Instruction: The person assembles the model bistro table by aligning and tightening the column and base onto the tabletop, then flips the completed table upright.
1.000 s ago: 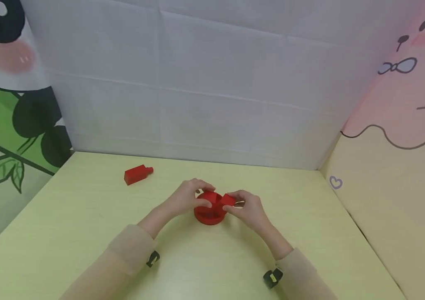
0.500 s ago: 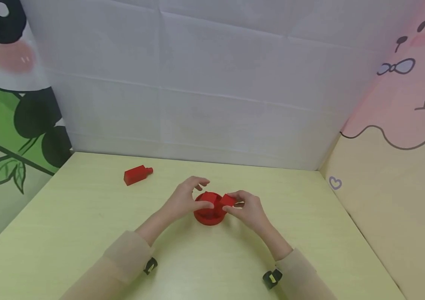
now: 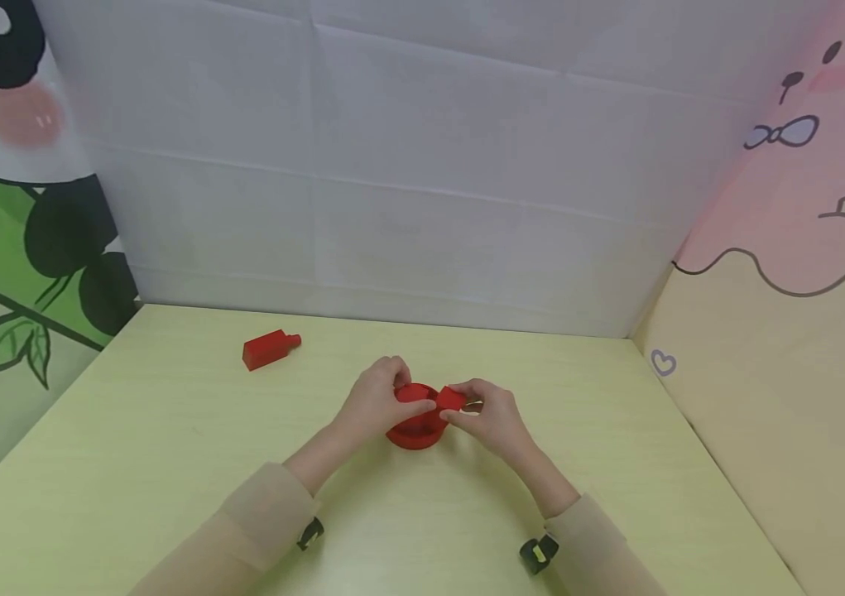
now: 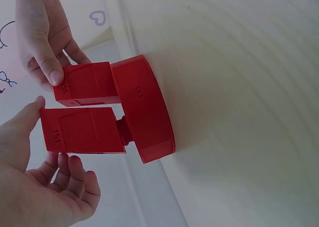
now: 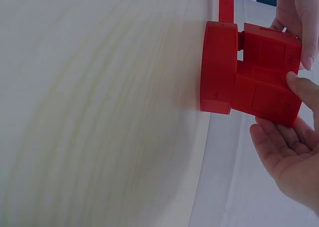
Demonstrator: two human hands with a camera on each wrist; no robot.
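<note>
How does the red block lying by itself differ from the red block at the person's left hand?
Pose: the lone block lies on its side on the table; the left-hand block stands upright, neck down, at the round red base.
Contact: the lone block is untouched; the left-hand block is held between thumb and fingers of the left hand.
Shared: red, boxy body, narrower neck.

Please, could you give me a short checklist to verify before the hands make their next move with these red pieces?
1. Right hand holds the right block: ok, pinched between thumb and fingers.
2. Left hand holds the left block: ok, thumb at its end.
3. Left block's neck fully inside the round base: not ok, part of it shows.
4. Right block's lower end fully seated: cannot tell, hidden.
5. Third block away from both hands: ok, lying apart.
</note>
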